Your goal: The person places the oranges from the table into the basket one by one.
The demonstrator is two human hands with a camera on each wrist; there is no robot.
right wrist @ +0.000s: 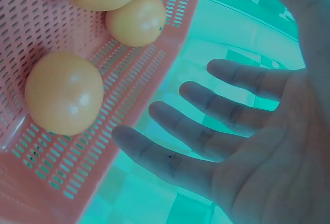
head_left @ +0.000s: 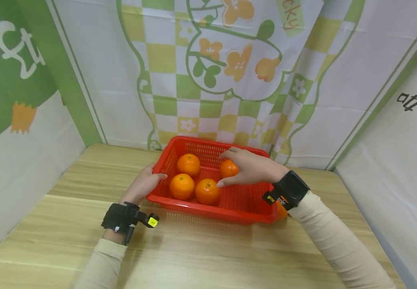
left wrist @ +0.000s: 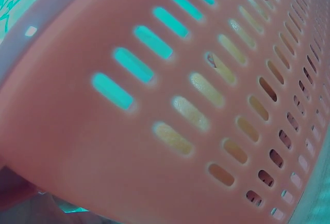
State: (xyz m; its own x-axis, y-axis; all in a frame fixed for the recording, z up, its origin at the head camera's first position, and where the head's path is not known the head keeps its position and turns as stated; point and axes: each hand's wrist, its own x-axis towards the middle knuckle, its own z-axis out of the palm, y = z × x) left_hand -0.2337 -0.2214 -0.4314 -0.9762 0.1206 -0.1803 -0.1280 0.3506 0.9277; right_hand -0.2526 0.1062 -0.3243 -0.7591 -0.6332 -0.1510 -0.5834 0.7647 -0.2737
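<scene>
A red plastic basket (head_left: 208,211) with slotted walls sits on the table. My left hand (head_left: 144,183) grips its left rim, thumb over the edge and the other fingers outside. Close up in the left wrist view is the basket's slotted wall (left wrist: 77,126); the hand is not visible there. Inside, toward the left, lie three oranges (head_left: 182,186). Another orange (head_left: 228,169) rests near the back wall, partly hidden by my right hand (head_left: 253,165). That hand hovers over the basket, its fingers spread; in the right wrist view they are apart from the nearest orange (right wrist: 64,93).
One more orange (head_left: 282,210) lies outside the basket's right end, partly behind the right wrist. A patterned cloth (head_left: 201,104) hangs directly behind the basket. Printed panels border the wooden table (head_left: 208,253) on the left and right.
</scene>
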